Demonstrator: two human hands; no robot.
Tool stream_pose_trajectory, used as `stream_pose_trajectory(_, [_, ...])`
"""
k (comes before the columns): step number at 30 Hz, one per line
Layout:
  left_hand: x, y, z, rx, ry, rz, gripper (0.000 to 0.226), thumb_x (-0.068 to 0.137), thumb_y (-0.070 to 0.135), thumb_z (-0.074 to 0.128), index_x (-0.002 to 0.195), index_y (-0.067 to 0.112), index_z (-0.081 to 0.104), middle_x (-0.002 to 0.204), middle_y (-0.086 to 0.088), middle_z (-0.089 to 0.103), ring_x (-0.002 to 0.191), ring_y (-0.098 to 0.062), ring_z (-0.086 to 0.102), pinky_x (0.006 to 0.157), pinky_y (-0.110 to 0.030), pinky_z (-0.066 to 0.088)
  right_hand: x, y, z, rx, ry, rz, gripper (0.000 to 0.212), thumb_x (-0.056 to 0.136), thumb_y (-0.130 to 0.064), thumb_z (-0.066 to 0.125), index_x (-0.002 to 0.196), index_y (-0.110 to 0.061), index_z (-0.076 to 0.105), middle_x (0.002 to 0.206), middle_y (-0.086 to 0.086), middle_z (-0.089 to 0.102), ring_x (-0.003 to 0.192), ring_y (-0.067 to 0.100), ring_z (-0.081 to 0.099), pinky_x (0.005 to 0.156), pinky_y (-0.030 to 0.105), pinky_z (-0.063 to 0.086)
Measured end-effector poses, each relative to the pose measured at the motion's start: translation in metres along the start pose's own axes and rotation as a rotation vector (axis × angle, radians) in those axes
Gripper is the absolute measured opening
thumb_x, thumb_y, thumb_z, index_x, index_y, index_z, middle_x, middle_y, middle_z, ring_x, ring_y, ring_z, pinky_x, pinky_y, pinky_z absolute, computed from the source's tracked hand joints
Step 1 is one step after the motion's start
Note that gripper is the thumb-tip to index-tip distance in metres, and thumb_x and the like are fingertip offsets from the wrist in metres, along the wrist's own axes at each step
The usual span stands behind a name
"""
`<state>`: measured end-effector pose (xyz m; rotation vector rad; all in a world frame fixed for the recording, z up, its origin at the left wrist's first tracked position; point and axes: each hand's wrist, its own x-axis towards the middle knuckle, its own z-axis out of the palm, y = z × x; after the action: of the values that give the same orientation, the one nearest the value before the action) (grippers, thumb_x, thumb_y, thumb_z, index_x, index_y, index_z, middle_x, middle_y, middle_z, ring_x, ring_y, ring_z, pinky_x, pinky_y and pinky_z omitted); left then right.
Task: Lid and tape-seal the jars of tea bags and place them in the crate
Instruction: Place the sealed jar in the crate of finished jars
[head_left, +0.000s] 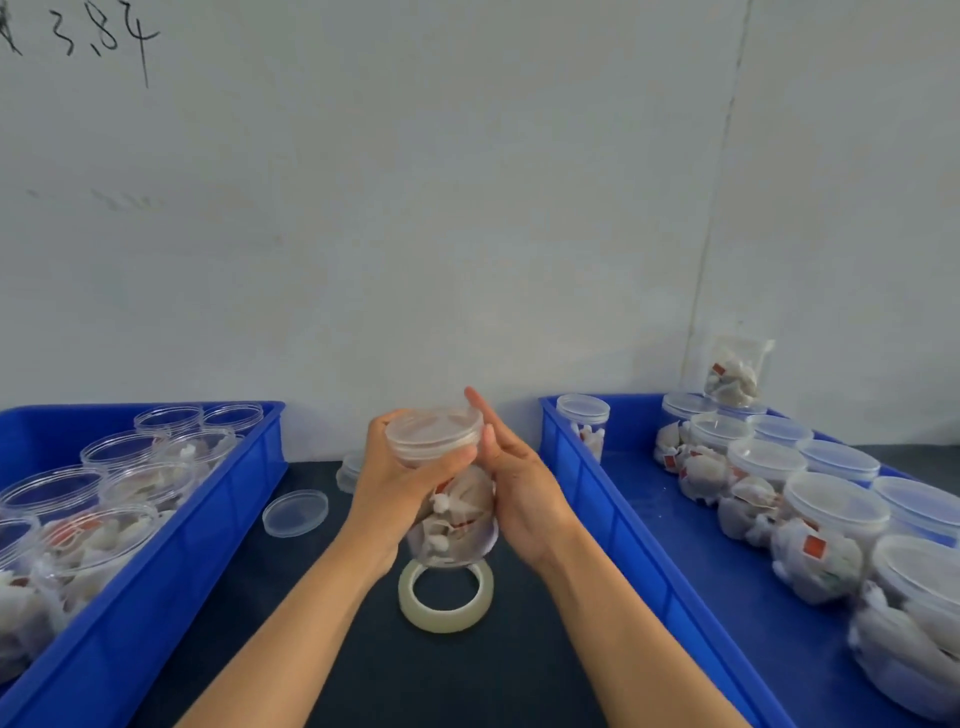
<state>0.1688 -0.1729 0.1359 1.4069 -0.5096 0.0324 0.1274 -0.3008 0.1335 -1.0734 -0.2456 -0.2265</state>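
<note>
Left of the blue plastic crate of unlidded jars (223, 499), the left hand (400, 480) is gripping the clear tea-bag jar (452, 514) mid-table; the right hand (519, 483), fingers straight, is pressing its lid (434, 428). Taping probably follows, needing the tape roll (445, 597).

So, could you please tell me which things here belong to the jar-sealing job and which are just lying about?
In the job:
- jar, gripped by the left hand; right hand flat against its lid
- tape roll
- loose lid
- right crate of lidded jars
- left crate of open jars

Lying about:
- bag of tea bags
- scribbled wall
</note>
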Motion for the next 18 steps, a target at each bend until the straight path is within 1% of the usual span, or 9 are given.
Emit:
stream_pose_trajectory(2, [0.008, 0.006, 0.017, -0.062, -0.014, 0.009, 0.082, 0.057, 0.028, 0.088, 0.125, 0.006, 0.047, 0.115, -0.014, 0.064, 0.104, -0.021, 0.065, 0.074, -0.023, 0.054, 0.005, -0.018, -0.006, -0.063, 0.048, -0.02, 0.046, 0.089, -0.031, 0.052, 0.135, -0.027, 0.053, 0.126, 0.01, 0.064, 0.119, 0.024, 0.06, 0.101, 0.038, 0.047])
stream_pose_trajectory(4, [0.018, 0.009, 0.036, -0.098, -0.058, 0.025, 0.081, 0.061, 0.026, 0.09, 0.125, 0.002, 0.047, 0.116, -0.018, 0.063, 0.105, -0.024, 0.065, 0.075, -0.024, 0.053, 0.013, -0.035, -0.015, -0.168, 0.109, -0.044, 0.038, 0.094, -0.029, 0.049, 0.131, -0.027, 0.057, 0.122, 0.01, 0.066, 0.118, 0.024, 0.06, 0.103, 0.041, 0.044])
stream_pose_trajectory(6, [0.028, 0.012, 0.055, -0.144, -0.1, 0.024, 0.081, 0.061, 0.026, 0.088, 0.126, 0.007, 0.043, 0.119, -0.013, 0.061, 0.103, -0.015, 0.066, 0.075, -0.022, 0.054, 0.02, -0.051, -0.023, -0.25, 0.201, -0.087, 0.032, 0.101, -0.023, 0.041, 0.123, -0.028, 0.064, 0.115, 0.007, 0.069, 0.108, 0.019, 0.065, 0.093, 0.036, 0.051])
stream_pose_trajectory(8, [0.041, 0.013, 0.074, -0.216, -0.148, 0.017, 0.077, 0.063, 0.026, 0.081, 0.127, 0.014, 0.039, 0.125, -0.009, 0.054, 0.097, -0.003, 0.066, 0.072, -0.017, 0.053, 0.028, -0.068, -0.031, -0.28, 0.32, -0.126, 0.032, 0.101, -0.024, 0.039, 0.11, -0.029, 0.069, 0.107, 0.005, 0.07, 0.09, 0.012, 0.07, 0.072, 0.026, 0.056])
stream_pose_trajectory(10, [0.058, 0.013, 0.093, -0.258, -0.202, 0.005, 0.079, 0.066, 0.02, 0.084, 0.13, 0.016, 0.037, 0.135, -0.013, 0.044, 0.109, -0.011, 0.062, 0.079, -0.023, 0.055, 0.037, -0.082, -0.041, -0.318, 0.405, -0.177, 0.028, 0.098, -0.033, 0.042, 0.104, -0.027, 0.069, 0.106, 0.005, 0.069, 0.083, 0.013, 0.069, 0.064, 0.023, 0.055])
stream_pose_trajectory(12, [0.073, 0.011, 0.113, -0.214, -0.247, 0.022, 0.078, 0.067, 0.025, 0.079, 0.132, 0.021, 0.037, 0.139, -0.011, 0.038, 0.12, -0.02, 0.054, 0.089, -0.031, 0.054, 0.045, -0.092, -0.055, -0.382, 0.466, -0.274, 0.033, 0.1, -0.039, 0.04, 0.11, -0.02, 0.065, 0.11, 0.006, 0.065, 0.096, 0.017, 0.065, 0.078, 0.029, 0.055])
stream_pose_trajectory(14, [0.085, 0.006, 0.133, -0.12, -0.277, 0.047, 0.076, 0.066, 0.03, 0.079, 0.131, 0.026, 0.04, 0.136, -0.005, 0.039, 0.119, -0.019, 0.054, 0.087, -0.029, 0.055, 0.051, -0.099, -0.075, -0.45, 0.518, -0.38, 0.033, 0.101, -0.038, 0.038, 0.113, -0.018, 0.061, 0.111, 0.001, 0.063, 0.105, 0.014, 0.06, 0.091, 0.032, 0.049])
stream_pose_trajectory(16, [0.097, -0.002, 0.151, -0.043, -0.297, 0.065, 0.073, 0.069, 0.022, 0.085, 0.13, 0.023, 0.045, 0.132, -0.004, 0.048, 0.114, -0.021, 0.059, 0.09, -0.035, 0.055, 0.056, -0.101, -0.099, -0.533, 0.571, -0.449, 0.028, 0.101, -0.036, 0.041, 0.113, -0.02, 0.06, 0.105, -0.007, 0.063, 0.101, 0.006, 0.058, 0.085, 0.024, 0.047])
stream_pose_trajectory(18, [0.108, -0.014, 0.165, 0.068, -0.298, 0.092, 0.065, 0.068, 0.018, 0.086, 0.122, 0.019, 0.05, 0.12, 0.001, 0.057, 0.104, -0.019, 0.063, 0.09, -0.037, 0.055, 0.06, -0.097, -0.125, -0.592, 0.654, -0.445, 0.025, 0.1, -0.037, 0.044, 0.115, -0.024, 0.06, 0.105, -0.008, 0.063, 0.1, 0.009, 0.058, 0.078, 0.021, 0.046])
